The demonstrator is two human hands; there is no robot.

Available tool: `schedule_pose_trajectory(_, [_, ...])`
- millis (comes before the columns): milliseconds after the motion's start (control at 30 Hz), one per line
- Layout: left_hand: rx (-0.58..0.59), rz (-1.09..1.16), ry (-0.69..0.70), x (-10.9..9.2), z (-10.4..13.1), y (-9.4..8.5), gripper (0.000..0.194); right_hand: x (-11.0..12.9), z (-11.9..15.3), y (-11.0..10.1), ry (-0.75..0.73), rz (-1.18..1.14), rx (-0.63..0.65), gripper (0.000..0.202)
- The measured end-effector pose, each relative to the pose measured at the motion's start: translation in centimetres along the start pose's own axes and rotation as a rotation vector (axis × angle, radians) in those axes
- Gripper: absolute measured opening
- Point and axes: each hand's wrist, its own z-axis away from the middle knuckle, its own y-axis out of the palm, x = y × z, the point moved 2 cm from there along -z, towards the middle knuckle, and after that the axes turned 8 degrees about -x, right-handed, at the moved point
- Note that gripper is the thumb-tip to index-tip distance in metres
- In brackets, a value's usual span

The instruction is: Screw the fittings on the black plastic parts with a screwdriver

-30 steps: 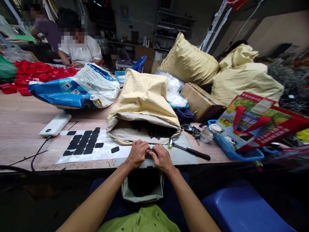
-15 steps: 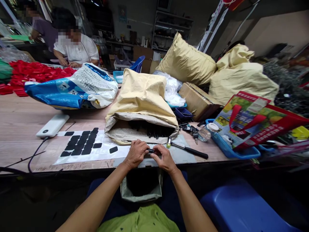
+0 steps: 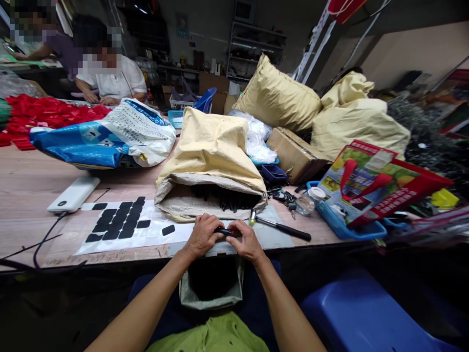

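Note:
Between my two hands, just above the table's front edge, is a small black elongated piece (image 3: 223, 231). My left hand (image 3: 203, 235) pinches its left end and my right hand (image 3: 246, 240) grips its right end; its exact kind is too small to make out. Behind the hands lies a yellow woven sack (image 3: 212, 142), its mouth facing me with dark pieces inside. A hammer (image 3: 282, 228) with a black handle rests right of my right hand. On the left, black rounded patches (image 3: 120, 220) sit in rows on a white sheet (image 3: 152, 239), with one loose patch (image 3: 169, 230) nearer my left hand.
An open bag (image 3: 211, 298) hangs below the table edge at my lap. A white power bank (image 3: 73, 194) with a cable, a blue-white sack (image 3: 110, 137), a blue basket (image 3: 340, 222) and a blue stool (image 3: 366, 313) stand around. Two people (image 3: 110, 73) work at the far left.
The view has shifted slightly, so the table's things sit a little further left. More of the black piece shows between my fingers; both hands still hold it.

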Motion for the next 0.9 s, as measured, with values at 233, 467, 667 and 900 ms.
schedule_pose_trajectory(233, [-0.045,0.019,-0.016,-0.5,0.3,-0.4,0.011,-0.5,0.0,-0.9,0.157,-0.326,-0.186,0.029])
schedule_pose_trajectory(467, [0.265,0.169,0.096,-5.1,7.9,0.4,0.02,-1.2,0.0,-0.7,0.216,-0.368,-0.228,0.034])
schedule_pose_trajectory(667, [0.572,-0.152,-0.284,-2.8,12.6,5.0,0.022,-1.3,0.1,-0.6,0.204,-0.338,-0.229,0.03])
schedule_pose_trajectory(900, [0.596,0.001,-0.292,-4.1,9.3,2.6,0.018,-1.7,0.3,-0.2,0.177,-0.295,-0.219,0.026])
